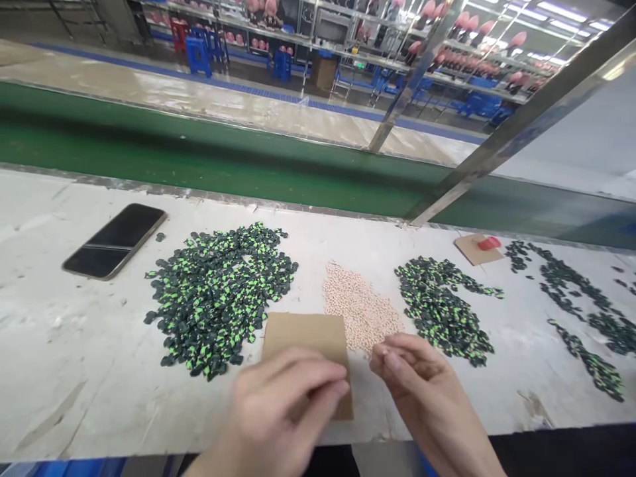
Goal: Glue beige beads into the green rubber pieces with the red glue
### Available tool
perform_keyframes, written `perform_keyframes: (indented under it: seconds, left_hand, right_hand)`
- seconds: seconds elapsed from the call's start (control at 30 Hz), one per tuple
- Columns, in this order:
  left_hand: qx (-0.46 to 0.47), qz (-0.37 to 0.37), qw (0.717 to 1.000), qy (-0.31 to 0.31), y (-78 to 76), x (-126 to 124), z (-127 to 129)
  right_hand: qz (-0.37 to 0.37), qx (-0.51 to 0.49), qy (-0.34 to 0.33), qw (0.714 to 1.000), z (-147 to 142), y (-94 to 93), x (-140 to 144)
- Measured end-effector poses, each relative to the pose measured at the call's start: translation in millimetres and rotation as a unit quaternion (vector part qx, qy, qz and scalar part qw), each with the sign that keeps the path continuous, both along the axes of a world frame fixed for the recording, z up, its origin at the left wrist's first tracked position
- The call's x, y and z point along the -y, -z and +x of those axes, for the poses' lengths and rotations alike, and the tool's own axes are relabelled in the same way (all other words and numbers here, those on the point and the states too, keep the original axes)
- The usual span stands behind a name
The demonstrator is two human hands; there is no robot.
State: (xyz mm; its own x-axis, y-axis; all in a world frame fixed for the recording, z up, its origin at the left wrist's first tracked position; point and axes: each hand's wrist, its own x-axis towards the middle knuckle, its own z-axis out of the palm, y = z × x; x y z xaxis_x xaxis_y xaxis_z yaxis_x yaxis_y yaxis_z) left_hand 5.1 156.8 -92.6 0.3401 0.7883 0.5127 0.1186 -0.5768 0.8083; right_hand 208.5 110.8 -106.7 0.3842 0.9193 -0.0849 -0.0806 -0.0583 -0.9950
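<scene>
Both hands sit nearest in the head view: left hand (pixel 278 411) rests on the cardboard square (pixel 308 344) with fingers together, right hand (pixel 417 384) pinches at the beige bead pile (pixel 360 311). Beads look tiny, light, hard and rolling; best pinched by fingertips.

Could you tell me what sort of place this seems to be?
Probably a factory assembly line: a green conveyor belt runs past the worn workbench, heaps of small green-black parts lie sorted, and racked workstations stand behind.

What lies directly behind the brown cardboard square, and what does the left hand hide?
Behind the cardboard square lie a green-black pile and beige beads. The left hand covers its near edge; anything beneath is hidden.
</scene>
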Motion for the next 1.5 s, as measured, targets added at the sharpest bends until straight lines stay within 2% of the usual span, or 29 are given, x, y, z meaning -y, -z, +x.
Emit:
perform_keyframes:
  seconds: [0.07, 0.17, 0.23, 0.33, 0.43, 0.5, 0.63, 0.83, 0.97, 1.03, 1.13, 1.23, 1.3, 1.5]
  left_hand:
    - [-0.002, 0.087, 0.996, 0.002, 4.1, 5, 13]
    - [-0.006, 0.104, 0.994, 0.007, 7.1, 8, 22]
    - [-0.013, 0.088, 0.996, 0.017, 6.0, 8, 20]
    - [-0.05, 0.072, 0.995, 0.039, 2.8, 5, 12]
    - [-0.093, 0.078, 0.991, 0.054, 2.6, 3, 6]
    - [-0.089, 0.08, 0.991, 0.055, 5.1, 4, 5]
    - [-0.005, 0.056, 0.998, 0.022, 11.6, 9, 6]
    - [0.04, 0.039, 0.998, -0.014, 20.1, 17, 7]
    - [0.067, 0.048, 0.995, -0.053, 34.8, 23, 9]
    - [0.066, 0.041, 0.996, -0.049, 41.7, 27, 7]
    - [0.063, 0.0, 0.998, -0.032, 45.3, 31, -2]
    - [0.041, -0.075, 0.994, -0.068, 43.2, 32, -17]
    - [0.015, -0.112, 0.989, -0.099, 42.9, 31, -26]
    - [-0.034, -0.175, 0.978, -0.111, 52.7, 29, -29]
  right_hand:
    - [-0.022, -0.155, -0.037, 0.987, -12, -1.9, 8]
    - [-0.036, -0.216, -0.077, 0.973, -19, -1.5, 16]
    - [-0.03, -0.191, -0.085, 0.977, -19, -1.1, 17]
    - [-0.033, -0.088, -0.097, 0.991, -16, -5.2, 16]
    - [-0.035, 0.02, -0.064, 0.997, -17, -13.5, 15]
    - [-0.023, 0.057, -0.047, 0.997, -19, -17.1, 15]
    - [-0.019, 0.023, -0.097, 0.995, -24, -13.7, 19]
    - [-0.015, -0.078, -0.063, 0.995, -42, -1.8, 24]
    - [0.0, -0.066, -0.112, 0.991, -43, 5.9, 26]
    - [-0.002, -0.039, -0.138, 0.99, -41, 8.2, 28]
    - [-0.017, 0.013, -0.129, 0.991, -41, 8.0, 29]
    - [-0.036, 0.102, -0.057, 0.993, -44, 7.6, 29]
    - [-0.044, 0.166, -0.036, 0.984, -46, 10.3, 27]
    - [-0.008, 0.275, -0.121, 0.954, -43, 24.7, 24]
